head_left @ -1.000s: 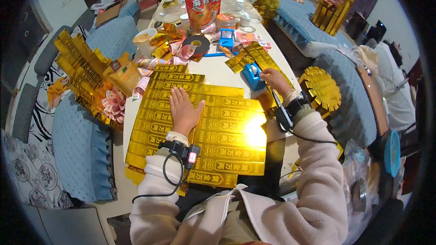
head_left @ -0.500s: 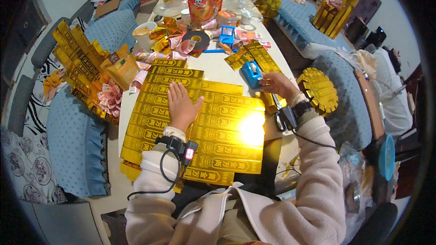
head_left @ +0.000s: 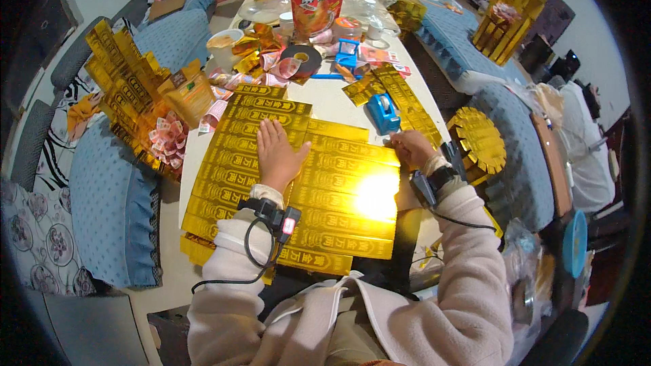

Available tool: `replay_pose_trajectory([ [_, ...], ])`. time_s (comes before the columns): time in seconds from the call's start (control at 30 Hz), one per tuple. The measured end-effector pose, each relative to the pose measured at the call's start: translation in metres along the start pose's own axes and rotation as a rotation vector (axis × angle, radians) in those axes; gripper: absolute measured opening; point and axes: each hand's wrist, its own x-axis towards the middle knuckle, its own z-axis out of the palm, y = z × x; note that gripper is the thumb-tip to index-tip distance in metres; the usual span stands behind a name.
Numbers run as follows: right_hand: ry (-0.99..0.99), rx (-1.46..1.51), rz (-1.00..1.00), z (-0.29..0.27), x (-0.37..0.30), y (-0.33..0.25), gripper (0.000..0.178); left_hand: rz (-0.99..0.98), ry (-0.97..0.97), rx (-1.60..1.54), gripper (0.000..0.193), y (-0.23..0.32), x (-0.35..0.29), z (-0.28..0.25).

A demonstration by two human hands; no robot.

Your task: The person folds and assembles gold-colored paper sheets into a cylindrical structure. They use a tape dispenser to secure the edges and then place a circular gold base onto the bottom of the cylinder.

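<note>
My left hand (head_left: pixel 278 157) lies flat with its fingers stretched out on a panel of shiny gold foil-card strips (head_left: pixel 230 163) set side by side. A second gold panel (head_left: pixel 332 193) adjoins it on the right, with bright glare on its right part. My right hand (head_left: pixel 412 149) is closed in a pinch at that panel's upper right corner. Whatever its fingertips hold is too small to make out. Just beyond them stands a blue tape dispenser (head_left: pixel 384 114), apart from the hand. Both wrists wear black straps with cables.
Loose gold strips (head_left: pixel 407 102) lie behind the dispenser. Farther back are a black tape roll (head_left: pixel 300 63), a red food packet (head_left: pixel 316 8) and a white tub (head_left: pixel 224 47). Gold stepped structures (head_left: pixel 129 88) stand left; a round gold piece (head_left: pixel 477 141) sits right of the table.
My right hand has drawn back from the tape dispenser toward the panel's corner, its fingers now pinched together. My left hand stays flat on the strips. The whole view has shifted slightly.
</note>
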Motion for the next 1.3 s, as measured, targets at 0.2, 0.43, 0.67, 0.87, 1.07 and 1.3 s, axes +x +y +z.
replay_pose_trajectory([
  [0.2, 0.255, -0.525, -0.725, 0.037, -0.021, -0.041, 0.026, -0.030, -0.008, -0.005, 0.106, 0.002, -0.002, 0.001],
  [0.43, -0.352, -0.635, -0.744, 0.141, -0.011, -0.069, 0.023, -0.044, -0.010, 0.028, 0.107, 0.006, -0.003, -0.003],
  [0.67, -0.294, -0.787, -0.568, 0.189, 0.039, -0.065, 0.034, -0.034, 0.042, 0.001, 0.105, 0.006, -0.003, 0.000],
  [0.87, -0.258, -0.935, -0.501, 0.186, 0.046, -0.060, 0.034, -0.033, 0.065, -0.004, 0.106, 0.006, -0.005, 0.005],
  [1.07, -0.181, -1.116, -0.530, 0.193, 0.045, -0.066, 0.042, -0.035, 0.079, -0.009, 0.104, 0.006, -0.005, 0.003],
  [1.3, -0.042, -1.275, -0.410, 0.200, 0.024, -0.077, 0.052, -0.060, 0.016, 0.028, 0.106, 0.008, -0.003, 0.001],
])
